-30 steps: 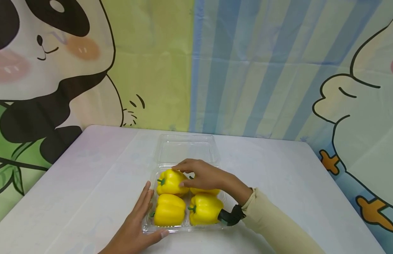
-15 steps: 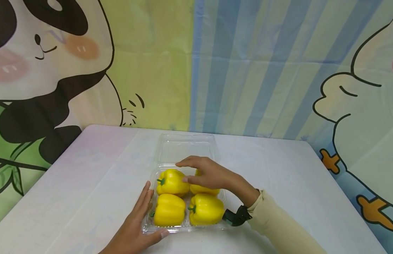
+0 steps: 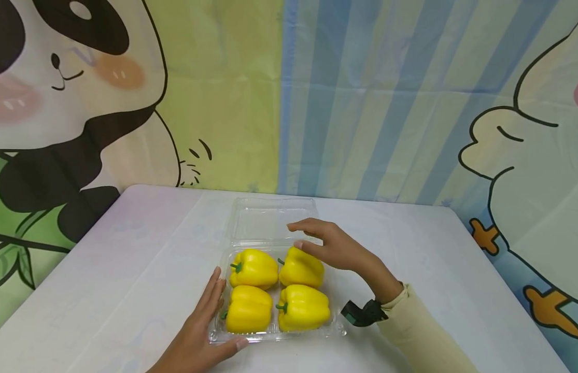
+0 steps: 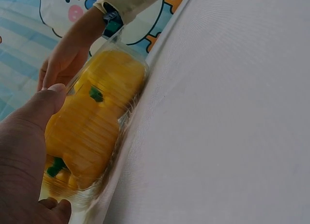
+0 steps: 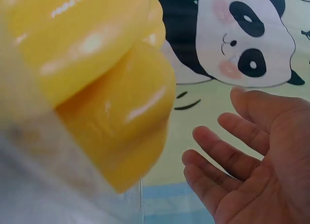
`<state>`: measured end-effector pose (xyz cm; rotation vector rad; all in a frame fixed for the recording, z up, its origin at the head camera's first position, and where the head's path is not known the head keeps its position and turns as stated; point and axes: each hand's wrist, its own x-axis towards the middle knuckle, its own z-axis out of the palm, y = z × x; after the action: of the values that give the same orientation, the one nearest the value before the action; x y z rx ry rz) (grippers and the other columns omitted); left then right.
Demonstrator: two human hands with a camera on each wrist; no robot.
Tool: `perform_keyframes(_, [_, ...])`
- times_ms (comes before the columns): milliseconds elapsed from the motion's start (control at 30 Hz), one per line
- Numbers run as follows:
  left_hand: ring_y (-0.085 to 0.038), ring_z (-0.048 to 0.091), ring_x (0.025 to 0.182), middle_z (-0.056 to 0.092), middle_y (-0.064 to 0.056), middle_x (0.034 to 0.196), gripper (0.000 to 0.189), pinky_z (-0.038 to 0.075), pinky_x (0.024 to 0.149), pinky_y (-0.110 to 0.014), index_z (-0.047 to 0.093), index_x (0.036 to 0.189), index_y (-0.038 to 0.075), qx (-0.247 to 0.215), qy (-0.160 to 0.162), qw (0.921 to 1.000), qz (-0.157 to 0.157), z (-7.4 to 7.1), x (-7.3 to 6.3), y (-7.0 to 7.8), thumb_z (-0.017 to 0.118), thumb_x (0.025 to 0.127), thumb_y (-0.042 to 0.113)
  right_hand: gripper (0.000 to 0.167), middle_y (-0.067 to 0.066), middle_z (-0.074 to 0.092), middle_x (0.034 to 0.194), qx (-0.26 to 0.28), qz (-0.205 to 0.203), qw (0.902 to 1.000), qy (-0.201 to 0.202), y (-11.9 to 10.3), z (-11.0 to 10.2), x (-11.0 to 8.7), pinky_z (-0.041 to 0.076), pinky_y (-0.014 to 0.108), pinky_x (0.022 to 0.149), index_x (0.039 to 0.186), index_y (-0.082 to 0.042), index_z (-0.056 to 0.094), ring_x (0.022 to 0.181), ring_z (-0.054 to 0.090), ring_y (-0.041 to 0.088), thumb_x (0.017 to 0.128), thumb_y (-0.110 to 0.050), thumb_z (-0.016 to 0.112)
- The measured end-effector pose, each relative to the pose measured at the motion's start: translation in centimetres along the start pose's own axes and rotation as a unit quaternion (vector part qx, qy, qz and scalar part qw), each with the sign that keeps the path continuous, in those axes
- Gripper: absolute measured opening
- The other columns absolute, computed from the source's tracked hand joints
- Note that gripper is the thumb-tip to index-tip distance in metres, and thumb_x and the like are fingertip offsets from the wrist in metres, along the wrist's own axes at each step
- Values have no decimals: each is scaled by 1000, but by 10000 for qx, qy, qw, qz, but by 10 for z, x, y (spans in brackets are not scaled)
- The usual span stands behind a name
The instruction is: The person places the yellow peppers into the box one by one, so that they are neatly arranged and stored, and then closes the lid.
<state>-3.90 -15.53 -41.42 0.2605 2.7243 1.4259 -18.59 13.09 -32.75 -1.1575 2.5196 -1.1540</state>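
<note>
Yellow bell peppers with green stems fill a clear plastic clamshell container (image 3: 275, 338) in two rows: a back left pepper (image 3: 254, 268), a back right pepper (image 3: 301, 268), a front left pepper (image 3: 249, 309) and a front right pepper (image 3: 304, 307). My left hand (image 3: 200, 326) rests against the container's front left corner, fingers stretched along the left side, thumb at the front edge. Over the back right pepper is my right hand (image 3: 335, 246), its fingers loosely bent and holding nothing. In the right wrist view its fingers (image 5: 218, 146) stand apart from the peppers.
The container's clear lid (image 3: 275, 220) lies folded back behind the peppers. A white cloth covers the table (image 3: 130, 280). Behind it hangs a cartoon backdrop (image 3: 363, 103). A black device (image 3: 363, 313) sits at the right wrist.
My right hand has drawn away to the right from above the back left pepper, uncovering most of the back right one. The left hand and the peppers stay in place.
</note>
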Motion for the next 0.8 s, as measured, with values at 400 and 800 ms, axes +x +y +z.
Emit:
perform_keyframes(400, [-33,25,140,-1,5,162,119,31,102,-56,6,158,18,81,28,9999,-65,0,2,-1,79,72,57,57,10,21,159,98,676,9922,1045,24,-6,-18,23,63,109,150,-13,38,146,12,32,99,-24,59])
perform_keyframes(800, [-31,25,141,-2,6,162,119,31,102,-54,6,158,19,141,76,9999,-43,1,2,-2,79,72,58,59,14,20,159,683,866,9867,1196,51,2,-18,25,53,111,150,-9,35,144,20,32,99,-25,59])
